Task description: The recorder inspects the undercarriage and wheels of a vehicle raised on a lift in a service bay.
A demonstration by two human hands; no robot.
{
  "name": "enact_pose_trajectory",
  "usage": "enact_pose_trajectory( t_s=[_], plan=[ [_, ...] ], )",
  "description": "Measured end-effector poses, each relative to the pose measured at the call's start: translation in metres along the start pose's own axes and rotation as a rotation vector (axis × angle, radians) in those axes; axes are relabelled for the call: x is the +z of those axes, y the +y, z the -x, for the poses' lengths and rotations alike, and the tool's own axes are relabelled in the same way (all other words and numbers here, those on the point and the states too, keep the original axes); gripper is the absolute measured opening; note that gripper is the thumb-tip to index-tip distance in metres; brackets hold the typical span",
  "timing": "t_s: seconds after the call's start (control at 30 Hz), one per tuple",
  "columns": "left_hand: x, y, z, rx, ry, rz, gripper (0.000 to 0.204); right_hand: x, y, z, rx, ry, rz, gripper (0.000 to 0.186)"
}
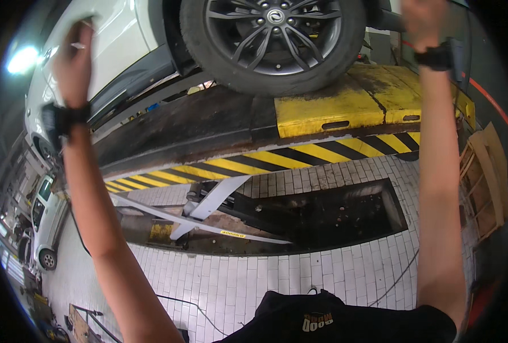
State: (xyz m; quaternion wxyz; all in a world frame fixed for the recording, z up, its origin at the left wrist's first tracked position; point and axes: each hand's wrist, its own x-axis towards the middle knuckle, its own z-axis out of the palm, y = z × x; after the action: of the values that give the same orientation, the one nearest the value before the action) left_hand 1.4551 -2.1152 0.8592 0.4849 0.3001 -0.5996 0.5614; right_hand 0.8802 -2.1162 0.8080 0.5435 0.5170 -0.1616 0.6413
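Both my arms are raised, one on either side of a car wheel (276,43) with dark spokes. My left hand (75,63) is up in front of the white car's side (114,34), smeared by motion. A small pale spot shows at its fingers, too blurred to name; contact with the car cannot be made out. To the right of the tyre, my right hand (424,26) reaches to the top edge of the picture, its fingers blurred and partly cut off. Dark bands circle both wrists. The wheel rests on a lift platform (191,123) with a yellow plate (328,111).
A black-and-yellow striped edge (265,162) runs along the platform. Below it, grey lift arms (214,200) stand over a dark floor pit (334,214). Cardboard (488,177) leans at the right. Another white car (45,223) stands far left. A cable (191,303) crosses the tiles.
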Motion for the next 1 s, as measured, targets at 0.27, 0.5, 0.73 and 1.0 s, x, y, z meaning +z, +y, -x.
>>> enact_pose_trajectory(
  t_s=[0.27, 0.5, 0.73, 1.0],
  plan=[
    [0.086, 0.084, 0.208, -0.262, -0.691, 0.416, 0.015, 0.035, -0.03, 0.176, 0.202, -0.549, -0.245, 0.021],
    [0.143, 0.114, 0.288, -0.311, -0.659, 0.699, 0.006, 0.074, -0.071, 0.257, 0.246, -0.719, -0.227, 0.02],
    [0.177, 0.129, 0.323, -0.363, -0.501, 0.874, 0.007, 0.122, -0.088, 0.286, 0.185, -0.901, -0.189, 0.021],
    [0.182, 0.132, 0.325, -0.433, -0.451, 0.773, 0.009, 0.262, -0.008, 0.202, 0.054, -0.463, -0.069, 0.018]
  ],
)
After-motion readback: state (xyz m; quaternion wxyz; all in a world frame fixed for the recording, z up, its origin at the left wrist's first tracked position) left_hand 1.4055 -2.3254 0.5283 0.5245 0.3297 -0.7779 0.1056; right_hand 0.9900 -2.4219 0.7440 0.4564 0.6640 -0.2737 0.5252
